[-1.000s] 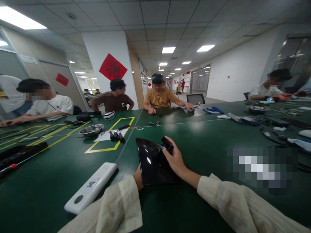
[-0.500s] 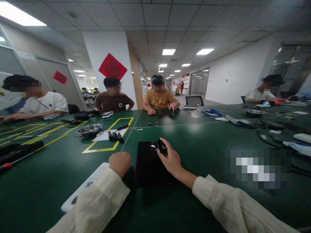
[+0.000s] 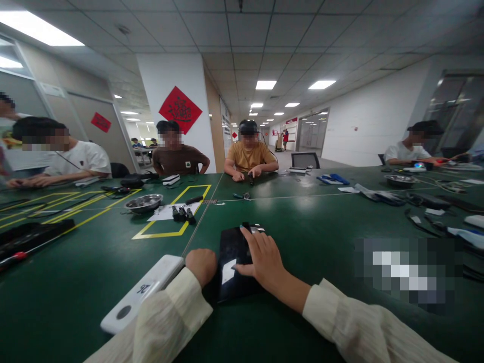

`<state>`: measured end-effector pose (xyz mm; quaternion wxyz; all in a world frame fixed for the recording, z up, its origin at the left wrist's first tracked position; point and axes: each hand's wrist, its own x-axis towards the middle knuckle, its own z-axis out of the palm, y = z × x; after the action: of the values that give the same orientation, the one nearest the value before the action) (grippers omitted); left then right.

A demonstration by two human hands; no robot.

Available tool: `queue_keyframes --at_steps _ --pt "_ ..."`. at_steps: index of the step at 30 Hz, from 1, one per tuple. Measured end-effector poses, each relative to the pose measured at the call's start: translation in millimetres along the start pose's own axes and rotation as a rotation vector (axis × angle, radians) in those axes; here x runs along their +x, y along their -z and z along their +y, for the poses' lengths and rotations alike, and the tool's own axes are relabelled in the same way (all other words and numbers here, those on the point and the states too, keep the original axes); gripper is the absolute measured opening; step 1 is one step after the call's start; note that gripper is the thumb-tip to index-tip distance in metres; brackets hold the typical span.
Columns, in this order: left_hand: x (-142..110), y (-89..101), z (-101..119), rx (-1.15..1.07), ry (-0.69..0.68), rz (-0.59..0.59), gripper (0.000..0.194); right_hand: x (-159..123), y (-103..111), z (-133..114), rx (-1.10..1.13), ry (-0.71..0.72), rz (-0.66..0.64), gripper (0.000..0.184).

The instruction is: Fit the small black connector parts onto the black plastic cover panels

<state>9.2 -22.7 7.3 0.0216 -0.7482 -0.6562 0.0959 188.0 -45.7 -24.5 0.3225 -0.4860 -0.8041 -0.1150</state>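
Note:
My right hand (image 3: 266,262) lies over a glossy black rectangular panel (image 3: 230,247), fingers spread and thumb stretched across its surface. A small dark object (image 3: 245,225) shows at the panel's far edge by my fingertips, mostly hidden, so its kind is unclear. The panel's surface carries a bright white reflection. Beside the panel's left edge, my left hand (image 3: 202,264) is curled into a fist; its fingertips are hidden from me. A white oblong device (image 3: 147,290) marked with handwriting lies left of that fist, partly behind my sleeve.
Ahead left are a metal bowl (image 3: 143,202) and several black parts (image 3: 183,214) on white paper within yellow tape. A screwdriver (image 3: 18,256) lies far left. Cables and bags (image 3: 378,194) crowd the right side. Other people (image 3: 251,156) sit around the green table (image 3: 310,227).
My right hand has gone from gripping a small black object to lying spread over the panel. The white reflection on the panel has shifted and grown. My left fist stays beside the panel.

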Motion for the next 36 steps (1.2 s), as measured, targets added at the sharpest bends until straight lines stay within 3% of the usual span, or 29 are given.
queue_keyframes --at_steps 4,6,10,16,25,32,36 --pt "1.0 -2.2 0.9 0.041 -0.013 0.017 0.030 -14.2 1.6 -29.1 0.058 0.283 -0.061 0.058" --pt "0.9 -1.9 0.7 0.053 -0.024 0.017 0.030 -20.0 1.6 -40.3 0.105 0.334 -0.141 0.055" --pt "0.2 -0.7 -0.2 0.071 -0.041 0.018 0.029 -25.3 1.9 -42.6 0.155 0.294 -0.244 0.070" --pt "0.9 -1.5 -1.9 0.042 -0.051 0.024 0.026 -22.0 4.0 -20.2 0.250 0.340 -0.399 0.083" --pt "-3.5 4.3 -1.1 0.089 -0.099 0.010 0.026 -13.3 -7.6 -11.8 0.139 0.297 -0.378 0.056" --pt "-0.5 0.3 0.7 0.049 -0.005 0.026 0.034 -3.5 -19.3 2.0 0.035 0.304 -0.425 0.050" --pt "1.9 -2.2 0.8 0.041 -0.002 0.020 0.034 -4.9 -15.3 6.8 0.038 0.272 -0.437 0.047"
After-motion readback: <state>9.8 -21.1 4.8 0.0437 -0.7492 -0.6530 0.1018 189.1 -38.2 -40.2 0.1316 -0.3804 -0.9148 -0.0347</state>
